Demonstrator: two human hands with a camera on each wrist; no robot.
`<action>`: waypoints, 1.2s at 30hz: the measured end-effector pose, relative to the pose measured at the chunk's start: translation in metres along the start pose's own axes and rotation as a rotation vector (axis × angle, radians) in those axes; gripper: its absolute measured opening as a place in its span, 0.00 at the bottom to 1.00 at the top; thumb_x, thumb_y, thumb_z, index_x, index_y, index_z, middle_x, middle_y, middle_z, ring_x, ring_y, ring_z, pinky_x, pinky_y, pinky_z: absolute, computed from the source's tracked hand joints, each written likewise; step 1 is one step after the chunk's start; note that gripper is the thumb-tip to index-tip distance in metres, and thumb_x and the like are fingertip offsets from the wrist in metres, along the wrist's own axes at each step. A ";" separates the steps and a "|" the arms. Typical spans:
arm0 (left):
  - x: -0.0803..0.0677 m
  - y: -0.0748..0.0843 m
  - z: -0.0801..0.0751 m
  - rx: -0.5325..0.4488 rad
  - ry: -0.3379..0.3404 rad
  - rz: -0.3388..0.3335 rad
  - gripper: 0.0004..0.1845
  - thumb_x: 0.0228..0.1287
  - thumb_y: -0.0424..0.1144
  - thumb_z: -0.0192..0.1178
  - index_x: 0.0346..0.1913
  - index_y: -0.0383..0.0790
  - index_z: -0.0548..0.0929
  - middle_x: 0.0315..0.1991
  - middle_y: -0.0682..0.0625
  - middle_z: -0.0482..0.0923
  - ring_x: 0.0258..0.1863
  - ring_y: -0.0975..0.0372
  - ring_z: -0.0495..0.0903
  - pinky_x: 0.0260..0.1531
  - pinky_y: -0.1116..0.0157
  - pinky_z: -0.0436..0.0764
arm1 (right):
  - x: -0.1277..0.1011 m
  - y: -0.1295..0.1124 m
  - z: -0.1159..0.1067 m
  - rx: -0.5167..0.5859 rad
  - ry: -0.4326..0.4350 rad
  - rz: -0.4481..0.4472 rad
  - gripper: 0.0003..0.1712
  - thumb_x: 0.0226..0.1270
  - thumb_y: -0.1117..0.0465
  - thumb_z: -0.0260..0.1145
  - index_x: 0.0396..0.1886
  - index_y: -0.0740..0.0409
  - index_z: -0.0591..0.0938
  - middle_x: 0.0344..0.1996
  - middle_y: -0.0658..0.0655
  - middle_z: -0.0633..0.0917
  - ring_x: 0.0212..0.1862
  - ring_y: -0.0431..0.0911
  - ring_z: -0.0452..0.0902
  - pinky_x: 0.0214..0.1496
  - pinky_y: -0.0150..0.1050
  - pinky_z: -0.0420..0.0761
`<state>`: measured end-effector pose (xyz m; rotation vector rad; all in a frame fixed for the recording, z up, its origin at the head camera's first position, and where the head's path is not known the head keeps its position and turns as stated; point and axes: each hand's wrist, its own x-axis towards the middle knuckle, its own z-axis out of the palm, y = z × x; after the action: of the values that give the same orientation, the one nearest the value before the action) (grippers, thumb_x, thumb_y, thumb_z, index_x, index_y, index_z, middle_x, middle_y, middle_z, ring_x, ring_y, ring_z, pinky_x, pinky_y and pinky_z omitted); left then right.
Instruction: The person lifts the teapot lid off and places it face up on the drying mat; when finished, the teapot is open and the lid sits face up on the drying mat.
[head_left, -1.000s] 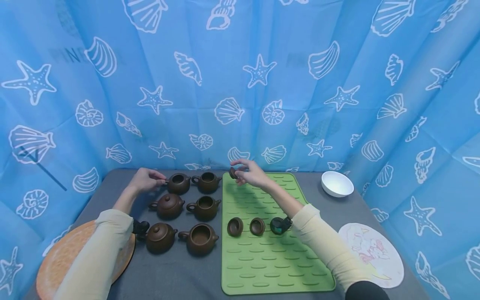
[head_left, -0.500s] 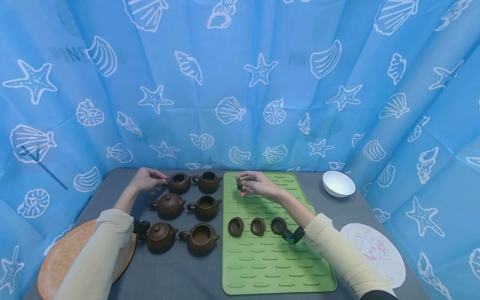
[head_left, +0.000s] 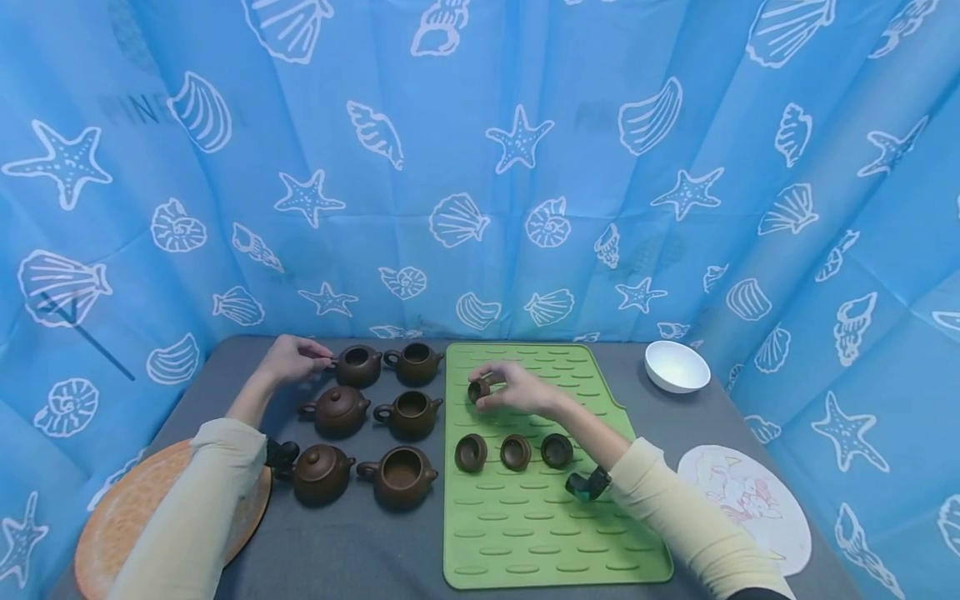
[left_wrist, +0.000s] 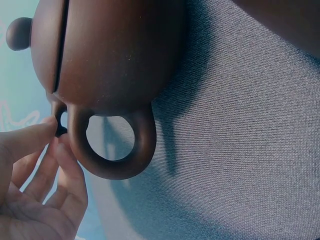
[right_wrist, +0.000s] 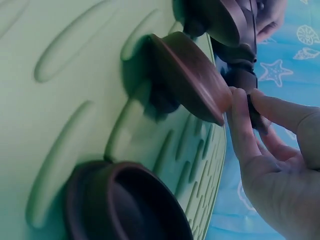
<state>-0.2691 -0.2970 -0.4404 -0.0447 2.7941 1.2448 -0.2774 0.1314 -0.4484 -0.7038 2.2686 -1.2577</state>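
At the back left in the head view, my left hand [head_left: 291, 360] pinches the handle of a small brown lidless teapot [head_left: 357, 367]. In the left wrist view, a lidded teapot [left_wrist: 115, 50] stands in front and hides most of that pot. My right hand [head_left: 519, 390] holds a brown teapot lid [head_left: 478, 389] above the upper left part of the green mat [head_left: 555, 550], its hollow side showing. Three more lids lie hollow side up in a row on the mat: a left lid [head_left: 471, 453], a middle lid [head_left: 515, 452] and a right lid [head_left: 557, 451].
Two lidded teapots, one middle [head_left: 339, 412] and one front [head_left: 321, 475], stand below the gripped pot. Right of them is a column of lidless teapots [head_left: 405, 477]. An orange round mat [head_left: 251, 508], a white bowl [head_left: 677, 367] and a white round mat [head_left: 750, 500] lie at the sides.
My right hand has come down and nearer from the mat's back edge, turning the lid so its hollow side shows. The left hand stays at the teapot handle.
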 end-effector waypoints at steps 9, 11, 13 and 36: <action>0.002 -0.002 0.001 -0.006 -0.006 -0.004 0.13 0.80 0.33 0.62 0.55 0.27 0.88 0.51 0.31 0.89 0.49 0.40 0.90 0.48 0.48 0.91 | 0.003 0.003 0.010 -0.007 -0.063 -0.029 0.27 0.69 0.74 0.73 0.66 0.74 0.79 0.59 0.73 0.85 0.52 0.54 0.92 0.55 0.40 0.91; 0.003 -0.003 0.001 -0.007 -0.007 -0.011 0.13 0.80 0.34 0.62 0.56 0.28 0.88 0.51 0.31 0.89 0.50 0.40 0.90 0.49 0.47 0.91 | 0.004 0.002 0.011 0.005 -0.074 -0.022 0.26 0.69 0.76 0.72 0.66 0.74 0.79 0.58 0.74 0.85 0.46 0.52 0.93 0.52 0.41 0.92; 0.004 -0.003 0.001 -0.009 -0.004 -0.020 0.13 0.80 0.34 0.62 0.56 0.29 0.88 0.51 0.32 0.89 0.50 0.41 0.90 0.49 0.48 0.91 | 0.004 0.001 0.012 -0.009 -0.077 -0.028 0.26 0.69 0.76 0.72 0.65 0.74 0.80 0.57 0.74 0.85 0.43 0.51 0.93 0.50 0.41 0.93; 0.001 -0.002 0.000 0.011 -0.019 -0.007 0.15 0.82 0.37 0.60 0.59 0.29 0.87 0.53 0.31 0.88 0.47 0.43 0.91 0.47 0.49 0.91 | 0.010 0.001 0.016 -0.110 -0.112 -0.022 0.28 0.70 0.71 0.74 0.67 0.68 0.79 0.57 0.73 0.82 0.32 0.46 0.86 0.43 0.44 0.92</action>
<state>-0.2702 -0.2981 -0.4421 -0.0414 2.7823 1.2217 -0.2762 0.1154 -0.4585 -0.8196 2.2565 -1.0816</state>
